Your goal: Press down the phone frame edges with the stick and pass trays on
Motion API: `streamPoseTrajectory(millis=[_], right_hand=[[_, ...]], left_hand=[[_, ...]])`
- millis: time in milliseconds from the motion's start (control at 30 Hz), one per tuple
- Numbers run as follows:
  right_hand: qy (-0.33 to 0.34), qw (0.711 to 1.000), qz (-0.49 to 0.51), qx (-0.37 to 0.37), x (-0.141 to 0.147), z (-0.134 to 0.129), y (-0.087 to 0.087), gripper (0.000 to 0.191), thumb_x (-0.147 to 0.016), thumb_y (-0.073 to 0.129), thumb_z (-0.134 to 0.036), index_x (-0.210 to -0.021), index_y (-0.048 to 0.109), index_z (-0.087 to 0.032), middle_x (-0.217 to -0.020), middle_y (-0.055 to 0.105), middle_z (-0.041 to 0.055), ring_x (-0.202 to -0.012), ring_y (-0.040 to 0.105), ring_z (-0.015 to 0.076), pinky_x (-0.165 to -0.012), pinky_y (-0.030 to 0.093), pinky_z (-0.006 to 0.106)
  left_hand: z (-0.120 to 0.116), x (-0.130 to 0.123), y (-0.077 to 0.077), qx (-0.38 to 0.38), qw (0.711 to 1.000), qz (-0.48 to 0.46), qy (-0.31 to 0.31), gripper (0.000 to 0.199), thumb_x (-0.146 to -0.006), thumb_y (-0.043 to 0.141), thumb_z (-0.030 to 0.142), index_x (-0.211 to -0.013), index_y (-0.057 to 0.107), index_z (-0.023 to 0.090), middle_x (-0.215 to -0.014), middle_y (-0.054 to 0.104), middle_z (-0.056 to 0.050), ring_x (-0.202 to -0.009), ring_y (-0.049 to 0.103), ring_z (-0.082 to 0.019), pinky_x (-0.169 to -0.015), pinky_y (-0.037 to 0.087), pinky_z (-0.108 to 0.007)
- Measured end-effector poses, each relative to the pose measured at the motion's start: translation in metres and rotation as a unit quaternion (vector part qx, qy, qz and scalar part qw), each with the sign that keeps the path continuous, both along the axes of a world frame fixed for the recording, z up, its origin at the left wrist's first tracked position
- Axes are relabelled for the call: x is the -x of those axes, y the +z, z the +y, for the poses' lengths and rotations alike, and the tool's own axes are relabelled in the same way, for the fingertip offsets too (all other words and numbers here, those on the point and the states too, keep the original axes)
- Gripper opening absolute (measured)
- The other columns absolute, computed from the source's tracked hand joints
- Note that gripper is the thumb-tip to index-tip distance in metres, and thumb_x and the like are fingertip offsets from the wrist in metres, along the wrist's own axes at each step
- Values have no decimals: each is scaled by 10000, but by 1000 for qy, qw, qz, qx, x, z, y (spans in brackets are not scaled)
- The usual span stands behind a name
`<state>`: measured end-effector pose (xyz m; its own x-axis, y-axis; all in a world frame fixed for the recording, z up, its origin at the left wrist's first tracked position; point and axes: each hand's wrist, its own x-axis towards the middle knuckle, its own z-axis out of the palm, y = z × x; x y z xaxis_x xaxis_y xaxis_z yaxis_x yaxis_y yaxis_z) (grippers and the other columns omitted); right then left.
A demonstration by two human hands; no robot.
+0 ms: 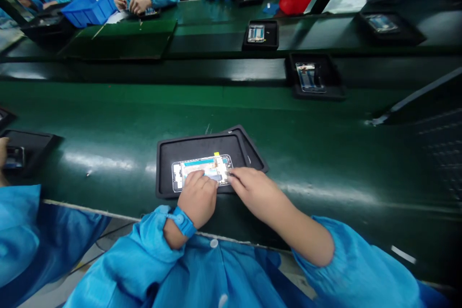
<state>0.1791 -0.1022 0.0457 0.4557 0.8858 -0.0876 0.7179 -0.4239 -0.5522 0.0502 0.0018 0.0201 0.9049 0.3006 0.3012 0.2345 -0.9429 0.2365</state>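
Note:
An opened phone (199, 161) lies in a shallow black tray (164, 149) on the green bench, with its internal parts, blue strips and a small yellow tab showing. My left hand (198, 199), with a blue band at the wrist, is bent over the phone's near edge and steadies it there. At the right end of the phone is my right hand (258, 192), its thumb and fingertips pinched together. A small dark bit shows at those fingertips, too small to name. Part of the phone is hidden under my fingers.
A second black tray (254, 151) sticks out beneath mine. Across the conveyor are trays with opened phones (310, 78), a red bin (296, 1) and a blue crate (90, 8). Co-workers in blue sit opposite; a neighbour's hand (3, 154) is at the left. A metal bar (415, 98) stands right.

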Motion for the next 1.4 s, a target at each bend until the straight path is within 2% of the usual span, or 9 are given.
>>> streamPoseTrajectory(millis=[67,133,200,267,400,533,700,1167,1400], right_hand=[[-133,985,89,-61,-3,-1,0,284,-834,433,-337,-1054,542,-195,-893,643,47,-817,583,200,-701,444,326],[-256,946,151,-128,-2,-2,-1,369,-834,399,-419,-1112,494,-195,-850,650,44,-769,597,197,-664,461,339],[-320,909,171,-206,3,0,-5,390,-843,361,-442,-1118,476,-189,-854,651,53,-781,596,197,-680,463,361],[-346,881,169,-274,11,3,-12,358,-851,351,-422,-1092,479,-190,-881,648,61,-803,591,191,-706,461,372],[-345,848,176,-360,24,9,-28,281,-856,361,-375,-1045,467,-197,-877,648,58,-674,594,154,-607,486,329],[-310,844,157,-409,28,10,-39,210,-859,367,-314,-1009,459,-200,-838,652,45,-642,600,142,-580,494,306],[-276,863,112,-408,27,8,-44,186,-857,370,-262,-1002,468,-198,-774,653,30,-703,611,160,-661,493,348],[-215,891,57,-397,23,8,-40,165,-842,376,-231,-964,480,-198,-741,648,24,-696,612,157,-646,496,325],[-267,876,75,-394,23,8,-44,160,-856,348,-244,-937,478,-198,-728,641,16,-700,606,166,-700,481,383]], left_hand=[[0,-1,0,-1,1000,12,-1,170,-805,427,154,-755,590,152,-746,601,-54,-906,508,-235,-828,416,-399],[0,-3,1,2,1000,24,-2,160,-797,439,146,-760,595,149,-756,607,-57,-917,509,-239,-837,412,-404],[1,-3,2,6,999,36,-7,162,-796,441,144,-760,599,148,-751,609,-57,-919,509,-239,-840,409,-405],[2,-4,4,8,999,49,-13,165,-797,440,142,-756,600,148,-743,608,-58,-916,510,-238,-838,410,-404],[1,-5,5,3,998,65,-16,154,-787,450,131,-746,598,140,-745,608,-66,-924,507,-245,-840,406,-407],[0,-5,5,0,998,68,-10,150,-787,450,132,-756,597,130,-755,613,-73,-936,505,-253,-853,401,-411],[1,-5,4,5,997,70,-15,153,-794,444,137,-759,593,133,-759,612,-66,-939,504,-251,-867,395,-405],[1,-4,2,20,997,68,-10,154,-797,443,145,-746,589,143,-745,608,-59,-936,504,-239,-873,390,-402],[1,-5,1,12,999,52,-6,169,-800,435,149,-733,589,146,-741,609,-59,-920,514,-237,-853,404,-398]])
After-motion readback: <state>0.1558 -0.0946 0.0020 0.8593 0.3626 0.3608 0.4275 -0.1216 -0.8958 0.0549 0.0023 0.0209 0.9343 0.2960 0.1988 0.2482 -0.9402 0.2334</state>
